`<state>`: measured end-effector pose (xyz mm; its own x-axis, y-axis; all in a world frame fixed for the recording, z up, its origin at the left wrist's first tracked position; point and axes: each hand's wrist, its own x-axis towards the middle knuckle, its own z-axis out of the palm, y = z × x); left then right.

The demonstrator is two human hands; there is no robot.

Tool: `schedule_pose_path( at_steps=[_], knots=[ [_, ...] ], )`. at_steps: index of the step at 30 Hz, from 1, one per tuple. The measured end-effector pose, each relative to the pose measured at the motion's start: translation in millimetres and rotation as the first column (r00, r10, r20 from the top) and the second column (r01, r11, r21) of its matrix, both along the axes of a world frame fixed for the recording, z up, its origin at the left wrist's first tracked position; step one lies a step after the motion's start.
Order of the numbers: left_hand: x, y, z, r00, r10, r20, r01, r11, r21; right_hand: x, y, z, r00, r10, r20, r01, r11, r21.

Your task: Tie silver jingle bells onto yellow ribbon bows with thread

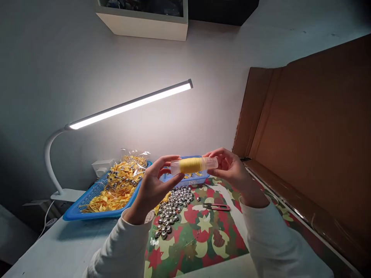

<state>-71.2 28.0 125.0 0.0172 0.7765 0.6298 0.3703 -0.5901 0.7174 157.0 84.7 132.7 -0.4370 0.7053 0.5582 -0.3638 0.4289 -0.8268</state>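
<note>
Around the patterned cloth (203, 239) stand a lit lamp (130, 104), a blue basket (101, 193) heaped with yellow ribbon pieces, a smaller blue basket behind the hands and, nearer, one pair of red-handled snips (217, 207) beside silver bells (174, 202) too many to count. The single spool (191, 165), clear-ended and wound with yellow thread, is raised level above the cloth, its ends pinched between the fingers of the left hand (155, 181) and right hand (232, 168).
</note>
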Motion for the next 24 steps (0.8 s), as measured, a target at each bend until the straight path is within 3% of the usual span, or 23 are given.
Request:
schedule_pose_path(
  at_steps=[6, 12, 21, 24],
  knots=[
    [5, -7, 0.4, 0.986, 0.007, -0.166, 0.003, 0.998, 0.061, -7, -5, -5.9, 0.999, 0.022, 0.042, -0.02, 0.999, -0.046],
    [7, -11, 8.2, 0.955, 0.088, -0.283, -0.015, 0.968, 0.252, -8, -6, -5.2, 0.994, -0.086, 0.07, 0.092, 0.992, -0.092],
    [0, -11, 8.6, 0.936, 0.083, -0.342, -0.027, 0.986, 0.166, -6, -10, -1.1, 0.99, -0.093, 0.108, 0.112, 0.975, -0.19],
    [-2, -10, 10.1, 0.917, 0.029, -0.399, 0.029, 0.99, 0.139, -6, -10, -1.1, 0.987, -0.076, 0.143, 0.102, 0.977, -0.186]
  ],
)
